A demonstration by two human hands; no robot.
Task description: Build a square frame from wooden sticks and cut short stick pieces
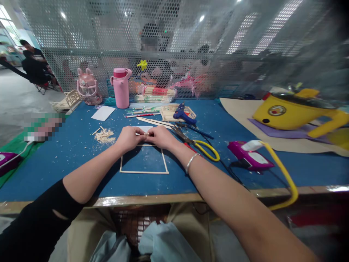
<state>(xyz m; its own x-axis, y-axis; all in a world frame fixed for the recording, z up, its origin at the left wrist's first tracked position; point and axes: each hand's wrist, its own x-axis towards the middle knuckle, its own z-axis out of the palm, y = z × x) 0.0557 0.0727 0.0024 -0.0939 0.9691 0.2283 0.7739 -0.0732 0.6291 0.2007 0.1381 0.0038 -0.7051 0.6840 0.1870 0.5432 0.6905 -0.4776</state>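
My left hand (pixel 131 137) and my right hand (pixel 159 136) meet above the blue tabletop, fingertips pinched together. Between them shows a tiny pale bit, too small to name. Just below the hands lies a rectangular frame of thin wooden sticks (pixel 144 172), its far part partly covered by my fingers. A sheet of white paper (pixel 145 128) shows behind the hands. To the right of my right hand lie scissors with yellow handles (pixel 207 150). On the left is a heap of short stick pieces (pixel 104 135).
Beyond the hands lie a blue glue gun (pixel 184 114), long wooden strips (pixel 155 121) and a small wooden tray-like piece (pixel 167 112). A pink bottle (pixel 121 89) stands at the back. At right are a magenta device (pixel 251 155) and a yellow pot-shaped container (pixel 294 111).
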